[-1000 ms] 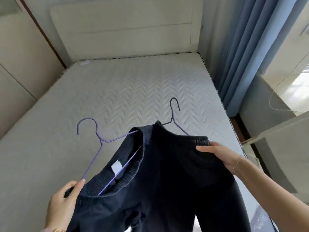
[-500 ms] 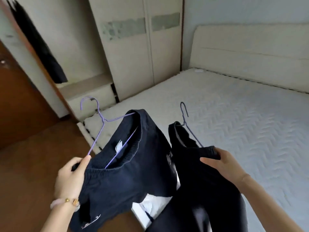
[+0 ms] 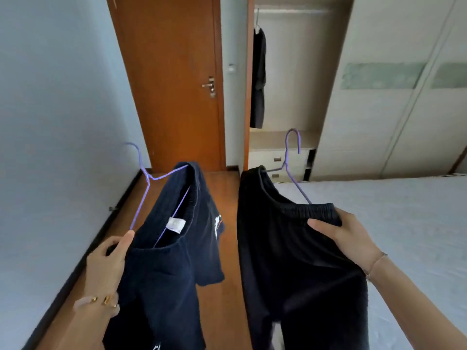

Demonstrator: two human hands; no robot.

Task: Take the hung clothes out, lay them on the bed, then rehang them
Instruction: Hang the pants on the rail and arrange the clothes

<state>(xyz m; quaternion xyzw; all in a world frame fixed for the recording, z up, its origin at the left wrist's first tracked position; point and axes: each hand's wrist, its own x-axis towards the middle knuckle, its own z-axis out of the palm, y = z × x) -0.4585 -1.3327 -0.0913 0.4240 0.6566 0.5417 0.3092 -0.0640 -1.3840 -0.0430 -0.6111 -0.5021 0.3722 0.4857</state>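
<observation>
The open wardrobe [image 3: 298,72] and its rail [image 3: 290,11] lie ahead and above, off to the right, so the black trousers [image 3: 290,261] hang nearer to it than the navy shorts [image 3: 164,261]. Both garments are held in the air on upright hangers. The right hand [image 3: 346,236] has its fingers [image 3: 321,224] clamped on the trousers' waistband, and the left hand [image 3: 108,261] grips the shorts' waistband.
</observation>
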